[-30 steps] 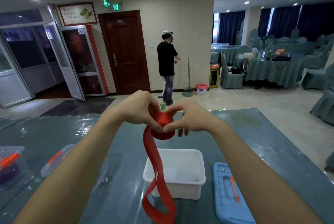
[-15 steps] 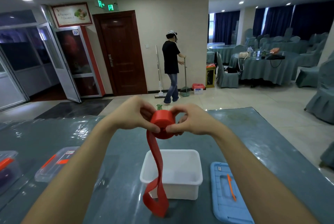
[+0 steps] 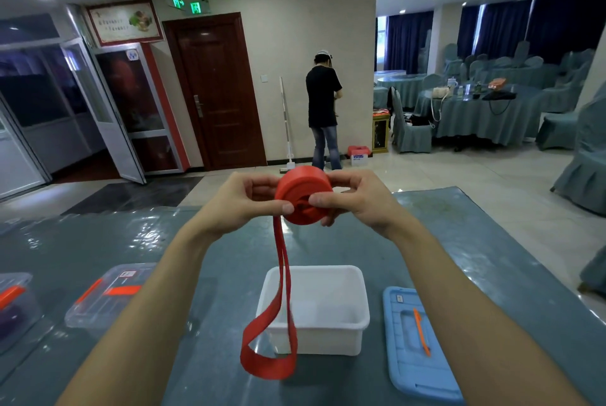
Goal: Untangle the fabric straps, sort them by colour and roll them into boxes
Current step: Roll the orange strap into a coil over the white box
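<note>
While it is held up above the tabletop (image 3: pixel 98 241), the red strap roll (image 3: pixel 303 191) is pinched from both sides: the left-hand grip (image 3: pixel 242 202) and the right-hand grip (image 3: pixel 357 199) each press a thumb on the roll's near face, with the fingers curled round behind it. From under the roll the unrolled tail (image 3: pixel 272 340) of the same red strap hangs down as a doubled loop. It passes in front of the white box's left part, and its bottom bend lies below the box's near wall in the view. Whether the bend touches the tabletop I cannot tell.

The white box (image 3: pixel 328 340) stands open on the tabletop between the 2 forearms. Just to its right a blue lid (image 3: pixel 423 376) lies flat, with an orange handle on top. To the left stand 2 clear lidded boxes with orange clasps, the nearer box (image 3: pixel 108 294) and the far-left box (image 3: pixel 13 304), which holds something purple.

Beyond the tabletop a person in a black top (image 3: pixel 323 100) stands facing away near a brown door (image 3: pixel 216 87), beside a mop (image 3: pixel 285 123) leaning on the wall.
</note>
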`<state>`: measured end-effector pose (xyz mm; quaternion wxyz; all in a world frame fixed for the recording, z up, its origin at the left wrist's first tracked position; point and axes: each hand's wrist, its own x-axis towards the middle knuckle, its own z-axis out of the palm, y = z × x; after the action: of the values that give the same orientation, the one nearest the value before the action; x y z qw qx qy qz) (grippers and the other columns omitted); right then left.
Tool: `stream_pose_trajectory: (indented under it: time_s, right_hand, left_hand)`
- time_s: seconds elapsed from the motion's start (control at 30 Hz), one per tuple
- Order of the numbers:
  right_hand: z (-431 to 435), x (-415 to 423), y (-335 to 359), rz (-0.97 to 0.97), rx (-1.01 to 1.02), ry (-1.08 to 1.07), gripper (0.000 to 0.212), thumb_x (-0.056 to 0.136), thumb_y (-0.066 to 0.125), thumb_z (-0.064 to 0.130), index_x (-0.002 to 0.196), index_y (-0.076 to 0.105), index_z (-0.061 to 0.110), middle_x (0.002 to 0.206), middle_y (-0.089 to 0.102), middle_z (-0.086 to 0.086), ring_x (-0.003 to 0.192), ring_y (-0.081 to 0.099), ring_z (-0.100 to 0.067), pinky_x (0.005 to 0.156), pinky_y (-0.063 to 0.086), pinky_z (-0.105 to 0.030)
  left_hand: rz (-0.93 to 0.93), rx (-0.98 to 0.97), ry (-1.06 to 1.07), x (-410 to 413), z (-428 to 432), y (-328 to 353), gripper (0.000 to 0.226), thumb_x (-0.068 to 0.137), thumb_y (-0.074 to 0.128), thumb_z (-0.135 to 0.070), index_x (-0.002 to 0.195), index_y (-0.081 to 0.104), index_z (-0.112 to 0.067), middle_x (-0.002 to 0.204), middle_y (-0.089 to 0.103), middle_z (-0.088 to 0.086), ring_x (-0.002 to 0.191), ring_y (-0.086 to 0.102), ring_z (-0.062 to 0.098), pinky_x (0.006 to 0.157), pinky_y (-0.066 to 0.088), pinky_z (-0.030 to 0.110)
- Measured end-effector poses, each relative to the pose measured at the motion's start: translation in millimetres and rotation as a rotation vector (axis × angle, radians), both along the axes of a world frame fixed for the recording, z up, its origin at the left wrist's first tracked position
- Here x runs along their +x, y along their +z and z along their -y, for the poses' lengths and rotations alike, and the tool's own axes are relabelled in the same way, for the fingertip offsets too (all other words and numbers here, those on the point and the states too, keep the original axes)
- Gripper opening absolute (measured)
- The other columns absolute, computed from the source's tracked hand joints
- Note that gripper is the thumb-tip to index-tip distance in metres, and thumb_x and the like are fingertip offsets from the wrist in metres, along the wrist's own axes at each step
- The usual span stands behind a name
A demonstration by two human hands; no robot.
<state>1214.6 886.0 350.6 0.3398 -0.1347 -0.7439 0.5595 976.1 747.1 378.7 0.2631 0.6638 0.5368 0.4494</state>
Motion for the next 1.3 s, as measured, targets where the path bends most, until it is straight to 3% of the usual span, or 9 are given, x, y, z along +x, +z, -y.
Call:
stream_pose_trajectory:
  time_s: [0.13, 0.23, 0.43, 0.53, 0.67, 0.77, 1.0, 1.17, 1.3]
  right_hand:
    - [5, -5, -10, -0.100, -0.131, 0.016, 0.052, 0.082, 0.094, 0.036, 0.127, 0.078, 0.016, 0.115, 0.080, -0.014, 0.090, 0.079, -0.041, 0.076, 0.064, -0.040]
    - [8, -4, -17, -0.054, -0.167, 0.072, 0.061, 0.080, 0.093, 0.039, 0.133, 0.072, 0.018, 0.120, 0.079, -0.010, 0.093, 0.080, -0.039, 0.078, 0.066, -0.039]
    - [11, -5, -6, 0.487, 0.249, -0.030, 0.092, 0.070, 0.100, 0.050, 0.148, 0.054, 0.040, 0.135, 0.065, 0.004, 0.067, 0.081, -0.024, 0.052, 0.060, -0.029]
    - [20, -19, -11, 0.636, 0.389, -0.017, 0.064, 0.070, 0.100, 0.045, 0.123, 0.069, 0.025, 0.108, 0.077, -0.002, 0.062, 0.079, -0.020, 0.052, 0.061, -0.028]
    - [21, -23, -23, 0.592, 0.392, -0.031, 0.053, 0.073, 0.100, 0.039, 0.114, 0.071, 0.021, 0.095, 0.079, -0.001, 0.062, 0.079, -0.017, 0.055, 0.064, -0.029]
    - [18, -19, -22, 0.415, 0.254, -0.024, 0.051, 0.072, 0.102, 0.030, 0.114, 0.078, 0.016, 0.102, 0.079, -0.006, 0.061, 0.079, -0.026, 0.056, 0.066, -0.037]
    - [11, -6, -14, 0.103, -0.019, 0.002, 0.063, 0.074, 0.100, 0.033, 0.130, 0.075, 0.017, 0.104, 0.083, -0.011, 0.070, 0.080, -0.042, 0.058, 0.066, -0.034]
    - [16, -15, -20, -0.034, -0.202, 0.038, 0.069, 0.064, 0.102, 0.046, 0.122, 0.079, 0.018, 0.105, 0.082, -0.017, 0.064, 0.076, -0.038, 0.056, 0.063, -0.032]
    - [18, -18, -38, 0.076, -0.200, 0.094, 0.079, 0.069, 0.102, 0.042, 0.136, 0.067, 0.015, 0.115, 0.079, -0.015, 0.075, 0.079, -0.040, 0.064, 0.066, -0.039]
  left_hand:
    - [0.113, 0.001, -0.004, 1, -3, -1, 0.063, 0.074, 0.099, -0.033, 0.132, 0.077, -0.020, 0.124, 0.081, 0.010, 0.118, 0.078, 0.028, 0.099, 0.064, 0.035]
    - [0.081, -0.003, 0.042, -1, -2, -1, 0.049, 0.075, 0.099, -0.025, 0.119, 0.080, -0.018, 0.114, 0.083, 0.010, 0.109, 0.081, 0.027, 0.096, 0.065, 0.035]
    - [-0.435, -0.198, 0.074, 11, -4, 5, 0.047, 0.066, 0.106, -0.028, 0.104, 0.078, -0.026, 0.095, 0.084, -0.007, 0.091, 0.082, 0.012, 0.089, 0.068, 0.034]
    - [-0.772, -0.202, 0.092, 29, -9, 12, 0.053, 0.065, 0.104, -0.044, 0.108, 0.076, -0.033, 0.096, 0.078, -0.018, 0.092, 0.076, 0.004, 0.090, 0.066, 0.030]
    - [-0.866, -0.221, 0.092, 31, -9, 20, 0.058, 0.068, 0.102, -0.046, 0.117, 0.079, -0.026, 0.104, 0.077, -0.014, 0.098, 0.073, 0.007, 0.093, 0.065, 0.031]
    - [-0.727, -0.186, 0.092, 21, -5, 24, 0.058, 0.067, 0.103, -0.043, 0.118, 0.080, -0.027, 0.100, 0.079, -0.018, 0.096, 0.076, 0.004, 0.092, 0.064, 0.025]
    - [0.087, -0.081, -0.003, -11, 11, -6, 0.060, 0.066, 0.103, -0.044, 0.120, 0.083, -0.027, 0.117, 0.083, 0.010, 0.113, 0.080, 0.028, 0.098, 0.064, 0.033]
    - [0.157, -0.035, 0.045, -4, 7, -11, 0.055, 0.067, 0.102, -0.038, 0.118, 0.084, -0.027, 0.115, 0.084, 0.010, 0.109, 0.081, 0.027, 0.093, 0.066, 0.033]
    - [-0.006, -0.073, 0.115, -7, 7, -8, 0.052, 0.060, 0.104, -0.043, 0.106, 0.086, -0.024, 0.102, 0.086, 0.006, 0.096, 0.084, 0.025, 0.090, 0.068, 0.041]
